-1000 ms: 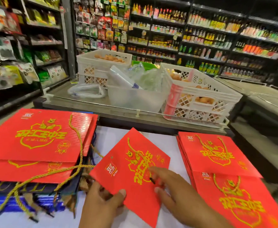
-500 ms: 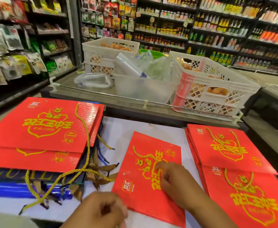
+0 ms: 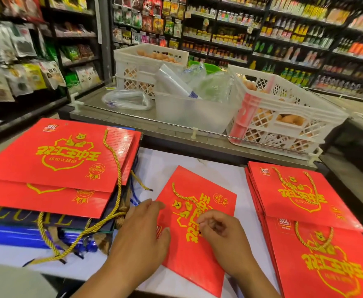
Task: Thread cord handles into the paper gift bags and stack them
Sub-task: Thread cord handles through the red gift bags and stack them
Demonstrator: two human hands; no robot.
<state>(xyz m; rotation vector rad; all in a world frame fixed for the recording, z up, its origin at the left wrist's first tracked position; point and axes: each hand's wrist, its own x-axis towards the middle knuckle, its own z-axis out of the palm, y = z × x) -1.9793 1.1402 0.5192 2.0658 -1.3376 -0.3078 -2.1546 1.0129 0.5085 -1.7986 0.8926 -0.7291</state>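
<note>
Red glossy paper gift bag (image 3: 200, 239) w/ yellow print lies flat on the white tabletop (image 3: 161, 168), centre, nearest me, tilted a bit. My left hand (image 3: 141, 235) rests on its left edge, fingers straight & slightly spread, thumb lying on the paper. My right hand (image 3: 223, 235) sits on the bag's middle, fingers curled; fingertips (image 3: 202, 221) seem to pinch the end of the twisted gold cord handle (image 3: 183, 196) that loops across the bag's upper part, tho I can't tell exactly. Right of it, just beside: stack of same red bags w/ gold cords (image 3: 301, 203). Left: taller pile of red bags on dark blue ones (image 3: 53, 166), loose gold cords hanging off the front. Behind the table, a grey counter (image 3: 176, 136) w/ white lattice plastic crates (image 3: 283, 117) & a clear plastic tub (image 3: 191, 112). Farthest back, store shelves (image 3: 283, 29).
</note>
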